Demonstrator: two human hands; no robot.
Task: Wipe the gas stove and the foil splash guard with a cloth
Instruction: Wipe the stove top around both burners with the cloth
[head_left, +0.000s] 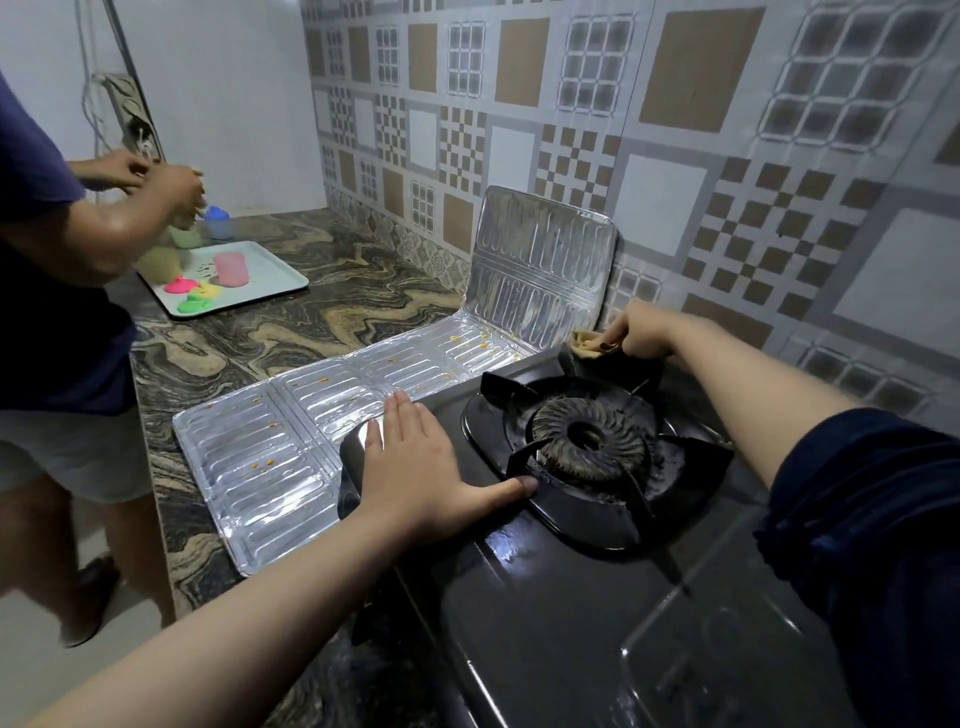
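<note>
A black single-burner gas stove (545, 597) stands on the marble counter, with its burner and pan support (592, 441) near the back. My left hand (415, 467) lies flat on the stove's left edge, fingers straight, thumb reaching toward the pan support. My right hand (636, 332) grips a tan cloth (587, 345) at the stove's far corner, against the tiled wall. The foil splash guard (322, 415) lies mostly flat on the counter left of the stove, dotted with yellow-orange spots. Its far panel (540, 270) stands upright against the wall.
Another person (57, 249) in a dark shirt stands at the left, hands busy over a white tray (270, 291) holding colourful cups and lids. The marble counter (322, 291) runs between the tray and the foil. Patterned tiles (675, 156) cover the wall behind.
</note>
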